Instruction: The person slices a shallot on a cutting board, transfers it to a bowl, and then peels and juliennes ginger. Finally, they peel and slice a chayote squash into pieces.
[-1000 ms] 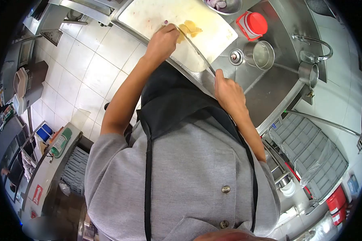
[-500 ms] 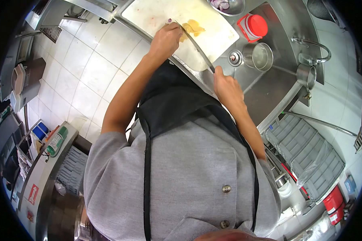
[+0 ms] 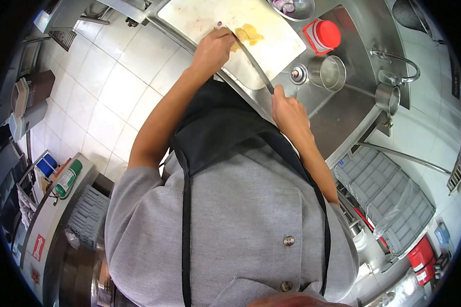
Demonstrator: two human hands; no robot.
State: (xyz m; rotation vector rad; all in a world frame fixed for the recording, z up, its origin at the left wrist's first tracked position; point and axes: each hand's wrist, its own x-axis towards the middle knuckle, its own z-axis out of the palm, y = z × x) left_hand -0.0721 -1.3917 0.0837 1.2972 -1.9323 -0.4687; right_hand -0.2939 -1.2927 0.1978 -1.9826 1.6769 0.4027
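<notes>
The right hand [image 3: 290,111] is closed around the handle of a long knife [image 3: 253,64]. The handle itself is hidden inside the fist, and only the thin blade shows, going from the near right up to the far left across the white cutting board [image 3: 279,48]. The tip of the blade arrives at the yellow food [image 3: 249,35], which lies on the far part of the board. The left hand [image 3: 212,48] sits at the left side of this food, with its fingers bent together down on the edge of it. I cannot tell whether they pinch the piece or only press it flat, because the fingertips are under the hand. The yellow food looks pale, moist and a little shiny, in a few thin, irregular pieces that partly overlap. I judge it to be soft and light, probably slippery, so it should be held from above with bent fingers, away from the cutting edge. The knife looks stiff, narrow and sharp, and the only safe place to take it is the handle. At the right of the board stand a container with a red lid [image 3: 322,35] and a metal cup [image 3: 328,71], on a steel counter [image 3: 343,117]. At the far edge is a metal bowl [image 3: 292,7] with purple slices, and a tap [image 3: 399,59] is farther right.
</notes>
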